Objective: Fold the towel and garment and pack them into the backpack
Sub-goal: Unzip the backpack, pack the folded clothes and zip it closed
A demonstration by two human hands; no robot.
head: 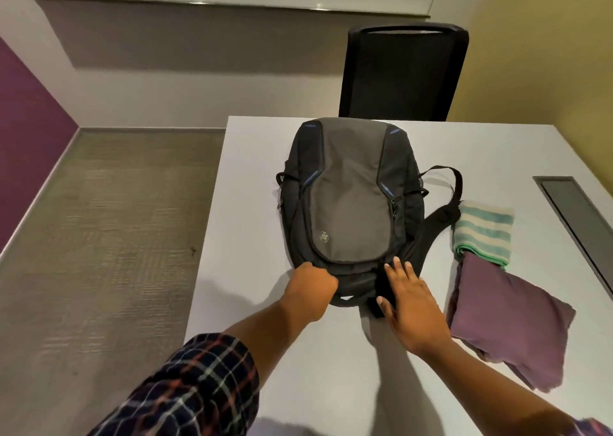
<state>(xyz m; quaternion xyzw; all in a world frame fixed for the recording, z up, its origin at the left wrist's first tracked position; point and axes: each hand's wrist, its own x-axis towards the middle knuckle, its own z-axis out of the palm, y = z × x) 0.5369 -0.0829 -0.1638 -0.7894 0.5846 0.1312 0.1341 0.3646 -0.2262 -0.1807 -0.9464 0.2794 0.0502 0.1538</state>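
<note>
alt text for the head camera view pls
A person's left hand grips the near end of a closed grey-and-black backpack lying flat on a white table, the right hand open against it. A folded striped towel and purple garment lie to the right.

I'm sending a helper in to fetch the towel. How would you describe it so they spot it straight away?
Start at the white table and find the grey-and-black backpack lying flat on it. Just right of the backpack, by its loose strap, sit two folded cloths. The towel is the farther one, with pale green and cream stripes, while the plain purple garment overlaps its near edge.
</note>
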